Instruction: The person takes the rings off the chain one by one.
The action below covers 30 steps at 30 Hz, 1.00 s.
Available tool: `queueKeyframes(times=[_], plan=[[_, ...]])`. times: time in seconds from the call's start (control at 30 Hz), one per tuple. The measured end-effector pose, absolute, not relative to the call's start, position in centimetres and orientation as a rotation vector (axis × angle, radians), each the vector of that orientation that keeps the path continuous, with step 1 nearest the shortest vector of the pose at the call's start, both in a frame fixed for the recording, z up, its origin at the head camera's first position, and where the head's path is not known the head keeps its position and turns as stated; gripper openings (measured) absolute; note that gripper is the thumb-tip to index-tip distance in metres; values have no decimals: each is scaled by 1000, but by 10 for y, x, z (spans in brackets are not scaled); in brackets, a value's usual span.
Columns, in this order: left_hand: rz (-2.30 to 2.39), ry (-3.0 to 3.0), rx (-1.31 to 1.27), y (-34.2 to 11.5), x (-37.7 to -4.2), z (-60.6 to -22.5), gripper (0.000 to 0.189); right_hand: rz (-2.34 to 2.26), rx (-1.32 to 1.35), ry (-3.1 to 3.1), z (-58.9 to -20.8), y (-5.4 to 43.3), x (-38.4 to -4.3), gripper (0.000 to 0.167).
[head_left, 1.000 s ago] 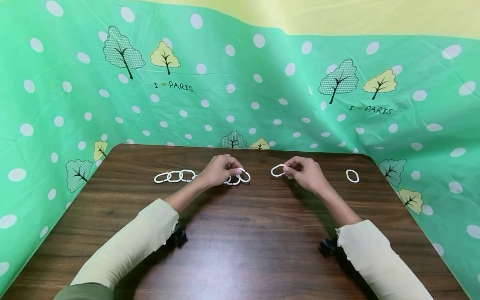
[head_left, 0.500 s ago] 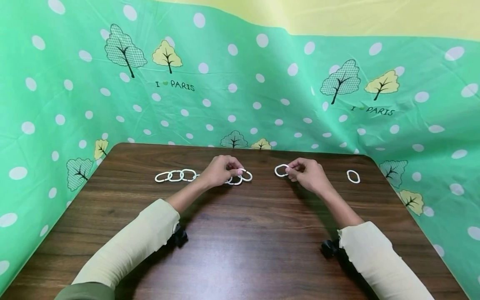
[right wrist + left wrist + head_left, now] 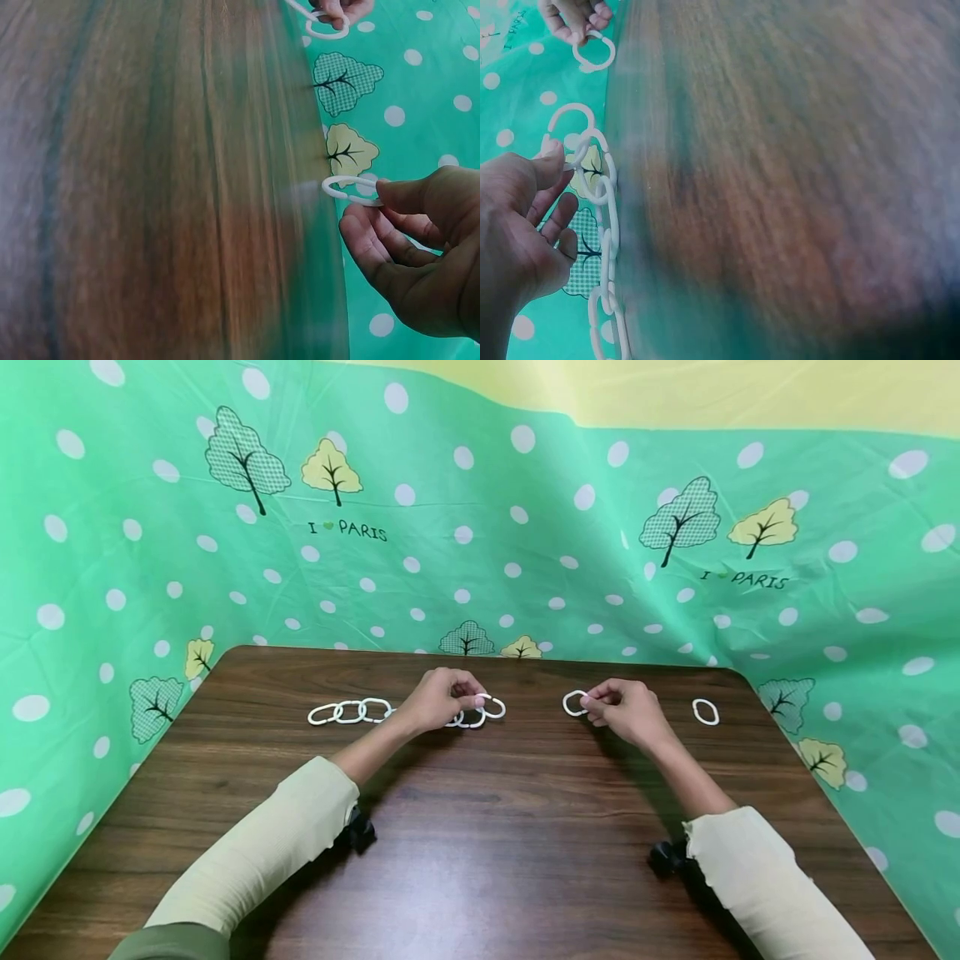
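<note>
A chain of several white oval plastic links [image 3: 350, 712] stretches along the far part of the table. My left hand [image 3: 437, 702] pinches the chain near its right end between thumb and fingers, hiding its middle links. The end link [image 3: 572, 118] stands up past the thumb in the left wrist view, with a small gap in its ring. My right hand [image 3: 626, 710] pinches a separate white link [image 3: 575, 702], apart from the chain. In the right wrist view that link [image 3: 346, 192] sticks out from between thumb and fingertips, also with a small gap in it.
One more loose white link [image 3: 705, 712] lies on the brown wooden table [image 3: 480, 843] to the right of my right hand. A green dotted cloth [image 3: 480, 568] hangs close behind the table and along its sides. Black wrist cameras sit below both sleeves.
My right hand has drawn a little to the right with its link, widening the distance from the chain. The left hand stays nearly in place, the end link tilting slightly rightward.
</note>
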State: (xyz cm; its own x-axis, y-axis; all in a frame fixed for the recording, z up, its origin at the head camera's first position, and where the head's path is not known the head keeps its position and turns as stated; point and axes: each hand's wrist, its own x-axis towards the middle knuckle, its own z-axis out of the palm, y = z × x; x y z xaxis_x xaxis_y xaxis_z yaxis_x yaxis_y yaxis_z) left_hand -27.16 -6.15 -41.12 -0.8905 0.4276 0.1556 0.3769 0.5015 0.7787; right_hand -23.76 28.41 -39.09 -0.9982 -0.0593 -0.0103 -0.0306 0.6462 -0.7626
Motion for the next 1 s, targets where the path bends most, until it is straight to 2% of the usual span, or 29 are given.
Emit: queueKeyframes(times=[0.67,1.0], plan=[[1328,2671,685,-60,-270,-407,11,-1159,-19,2896,-388,320,-232,34],[1327,2689,699,-59,-269,-405,10,-1097,18,2936,-385,333,-228,32]])
